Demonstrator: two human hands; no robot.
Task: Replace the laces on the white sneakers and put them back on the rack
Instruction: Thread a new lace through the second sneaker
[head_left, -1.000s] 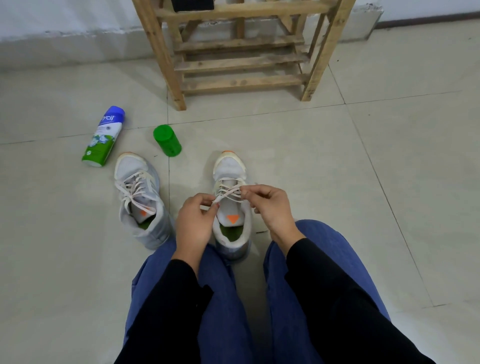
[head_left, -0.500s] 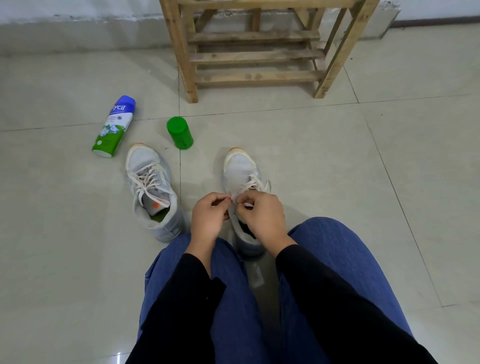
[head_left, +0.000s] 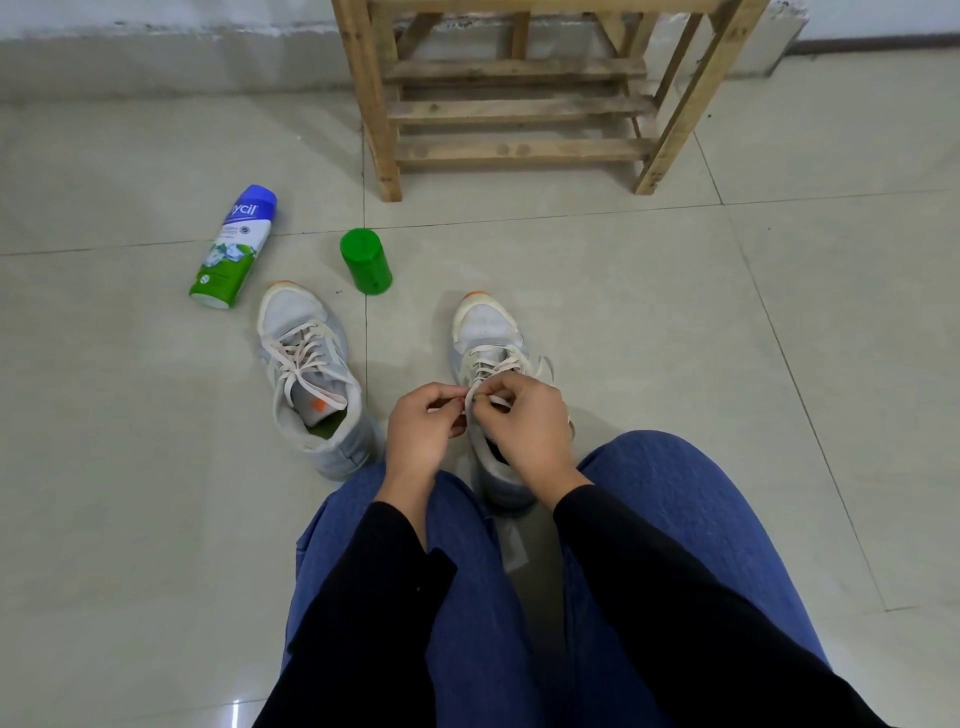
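Two white sneakers stand on the tiled floor, toes pointing away from me. The left sneaker (head_left: 306, 374) is laced with a cream lace and nobody touches it. The right sneaker (head_left: 488, 338) sits between my knees. My left hand (head_left: 423, 423) and my right hand (head_left: 527, 421) meet over its tongue, and each pinches a strand of its cream lace (head_left: 491, 364). My hands hide the sneaker's opening. The wooden shoe rack (head_left: 519, 109) stands beyond, against the wall.
A blue and green spray can (head_left: 234, 247) lies on its side to the far left. A green cap (head_left: 365, 261) stands next to the left sneaker's toe. My knees in blue jeans fill the lower middle.
My hands have come together from the sneaker's two sides and now meet over the middle of the lace. The right sneaker has tilted slightly. The camera has moved closer.
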